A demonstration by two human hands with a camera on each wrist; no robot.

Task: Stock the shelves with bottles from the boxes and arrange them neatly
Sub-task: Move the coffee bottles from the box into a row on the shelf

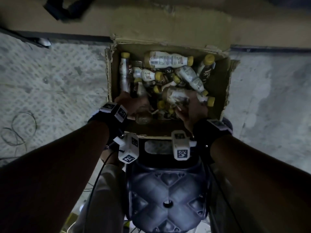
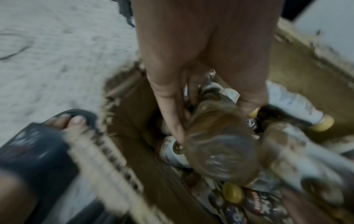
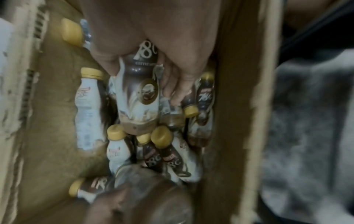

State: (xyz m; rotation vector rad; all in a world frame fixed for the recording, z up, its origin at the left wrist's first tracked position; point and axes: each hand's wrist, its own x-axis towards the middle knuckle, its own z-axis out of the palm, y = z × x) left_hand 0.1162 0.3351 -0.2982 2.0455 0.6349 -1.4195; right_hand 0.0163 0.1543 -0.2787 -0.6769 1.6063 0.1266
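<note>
An open cardboard box (image 1: 109, 78) on the floor holds several coffee bottles with yellow caps, lying jumbled. My left hand (image 1: 137, 111) reaches into the box's near left corner. Its fingers (image 2: 172, 121) curl round a brown bottle (image 2: 220, 145) whose clear base points back at me. My right hand (image 1: 186, 105) is in the near right part of the box. It grips a white-and-brown labelled bottle (image 3: 138, 98) by its upper part, with the base pointing away from the wrist. More bottles (image 3: 88, 106) lie loose beneath and around both hands.
A dark blue plastic stool (image 1: 168, 195) stands right against the box's near wall, between my arms. My foot in a dark sandal (image 2: 76, 121) is beside the box's left corner. A wire loop (image 1: 21, 128) lies on the grey floor at left. A beige board (image 1: 151, 19) runs behind the box.
</note>
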